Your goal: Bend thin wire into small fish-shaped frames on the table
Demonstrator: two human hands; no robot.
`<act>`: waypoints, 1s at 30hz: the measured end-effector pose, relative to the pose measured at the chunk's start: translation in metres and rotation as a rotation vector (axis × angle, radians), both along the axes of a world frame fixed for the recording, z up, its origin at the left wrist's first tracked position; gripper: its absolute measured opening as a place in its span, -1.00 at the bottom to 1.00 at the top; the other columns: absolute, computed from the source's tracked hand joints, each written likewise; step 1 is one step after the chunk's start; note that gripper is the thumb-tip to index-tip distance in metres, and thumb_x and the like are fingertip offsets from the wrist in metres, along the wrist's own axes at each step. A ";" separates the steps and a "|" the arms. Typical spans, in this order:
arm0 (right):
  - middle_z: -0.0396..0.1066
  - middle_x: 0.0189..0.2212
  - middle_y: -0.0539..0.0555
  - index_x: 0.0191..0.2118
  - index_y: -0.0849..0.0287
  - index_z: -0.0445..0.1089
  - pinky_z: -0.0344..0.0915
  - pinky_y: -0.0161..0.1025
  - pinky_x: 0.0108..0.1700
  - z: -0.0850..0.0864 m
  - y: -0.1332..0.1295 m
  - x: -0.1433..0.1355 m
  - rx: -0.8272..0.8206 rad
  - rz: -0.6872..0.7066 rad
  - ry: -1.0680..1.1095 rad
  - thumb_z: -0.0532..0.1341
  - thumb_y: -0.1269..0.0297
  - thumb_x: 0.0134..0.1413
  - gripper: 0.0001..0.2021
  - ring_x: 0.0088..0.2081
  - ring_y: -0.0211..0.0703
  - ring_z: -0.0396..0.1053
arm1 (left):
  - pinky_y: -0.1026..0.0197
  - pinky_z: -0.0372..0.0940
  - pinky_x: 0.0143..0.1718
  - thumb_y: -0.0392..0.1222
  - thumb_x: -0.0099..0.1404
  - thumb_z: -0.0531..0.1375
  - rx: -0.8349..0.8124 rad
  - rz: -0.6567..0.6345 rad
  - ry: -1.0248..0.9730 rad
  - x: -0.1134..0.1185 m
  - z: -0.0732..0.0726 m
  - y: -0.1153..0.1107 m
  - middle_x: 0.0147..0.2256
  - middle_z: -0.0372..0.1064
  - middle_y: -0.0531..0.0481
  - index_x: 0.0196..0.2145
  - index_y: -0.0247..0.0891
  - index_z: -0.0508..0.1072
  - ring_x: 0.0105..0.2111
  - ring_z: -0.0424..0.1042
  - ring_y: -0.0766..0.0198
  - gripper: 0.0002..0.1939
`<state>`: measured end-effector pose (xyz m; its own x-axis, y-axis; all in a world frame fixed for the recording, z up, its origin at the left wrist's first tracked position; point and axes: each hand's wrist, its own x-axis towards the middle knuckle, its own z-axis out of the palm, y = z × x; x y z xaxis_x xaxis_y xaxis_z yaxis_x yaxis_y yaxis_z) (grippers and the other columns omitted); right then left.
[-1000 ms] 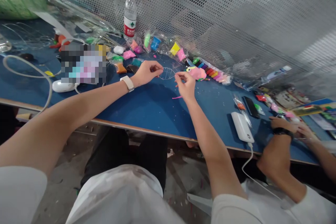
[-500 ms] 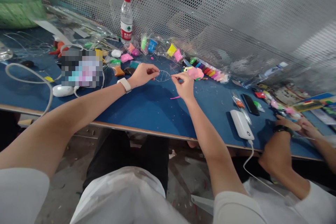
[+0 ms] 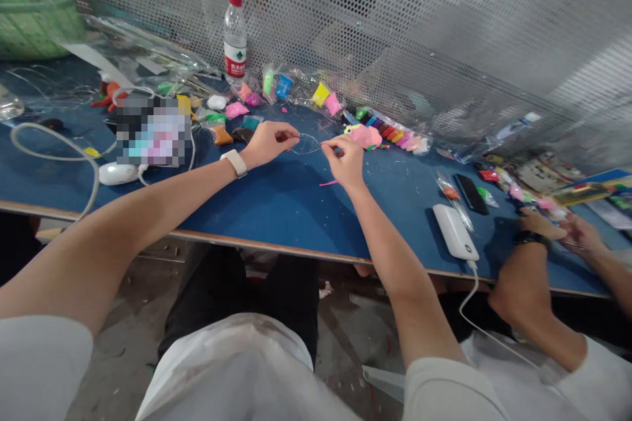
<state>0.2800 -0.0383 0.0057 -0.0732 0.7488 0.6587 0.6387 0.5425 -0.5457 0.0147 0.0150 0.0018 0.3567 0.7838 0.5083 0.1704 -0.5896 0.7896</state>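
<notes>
The thin pale wire loop [image 3: 305, 152] lay between the left fingers [image 3: 291, 137] and the right fingers [image 3: 330, 144], above the blue flat-topped bench [image 3: 276, 204]. A slim pink strand [image 3: 328, 183] rested on the bench just before the right fingers; the rounded pink soft figure [image 3: 366, 137] sat just behind and right of them. Behind and left of the left fingers stood the clear plastic bottle with a red cap [image 3: 235, 39]; well to their left lay the white rounded plastic device [image 3: 118, 173]. Farther right and nearer than the right fingers was the white oblong plastic power bank [image 3: 455, 231], with the black flat phone [image 3: 471, 193] just behind it. Behind everything rose the grey perforated metal panel [image 3: 316, 20].
</notes>
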 end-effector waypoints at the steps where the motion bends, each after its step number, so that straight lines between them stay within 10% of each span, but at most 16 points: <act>1: 0.67 -0.23 0.13 -0.24 0.04 0.70 0.52 -0.05 -0.23 0.000 -0.001 -0.001 0.006 -0.002 0.008 0.33 -0.29 0.52 -0.49 -0.18 0.03 0.60 | 0.20 0.51 -0.28 -0.24 0.45 0.44 0.013 0.005 0.002 0.000 0.000 -0.001 -0.37 0.66 -0.06 -0.17 -0.26 0.75 -0.41 0.62 0.23 -0.94; 30: 0.68 -0.16 0.16 -0.23 0.05 0.63 0.51 -0.05 -0.14 0.005 0.000 0.000 -0.139 0.051 0.044 0.24 -0.62 0.36 -0.26 -0.14 0.00 0.59 | 0.07 0.67 -0.15 -0.11 0.49 0.48 -0.101 -0.081 -0.027 -0.001 -0.002 0.000 -0.35 0.66 -0.09 -0.16 -0.26 0.73 -0.35 0.69 0.16 -0.85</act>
<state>0.2796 -0.0379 0.0108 -0.0869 0.8291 0.5523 0.5858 0.4910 -0.6448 0.0134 0.0154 -0.0005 0.4083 0.8004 0.4389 0.1026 -0.5181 0.8492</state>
